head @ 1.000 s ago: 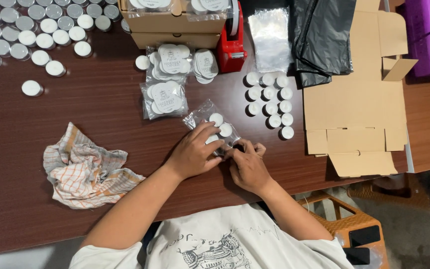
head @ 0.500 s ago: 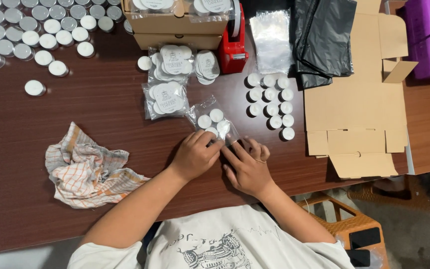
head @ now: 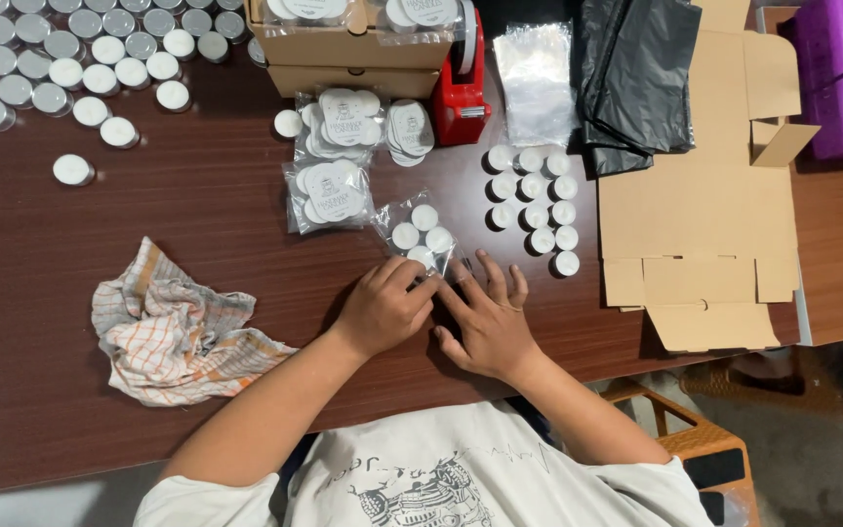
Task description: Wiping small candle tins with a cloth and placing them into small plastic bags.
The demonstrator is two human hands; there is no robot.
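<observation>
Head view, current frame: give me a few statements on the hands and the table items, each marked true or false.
1. Both hands press on the small clear bag of tealights at its near edge. True: left hand and right hand meet there.
2. The checked cloth lies under the right hand. False: it lies crumpled to the left of the left hand, untouched.
3. A red tape dispenser stands beside a cardboard box at the far side of the table. True.
4. The loose tealights right of the bag are stacked in one tall pile. False: they sit flat in rows on the table.
5. The flattened cardboard lies to the right of the hands. True.
</observation>
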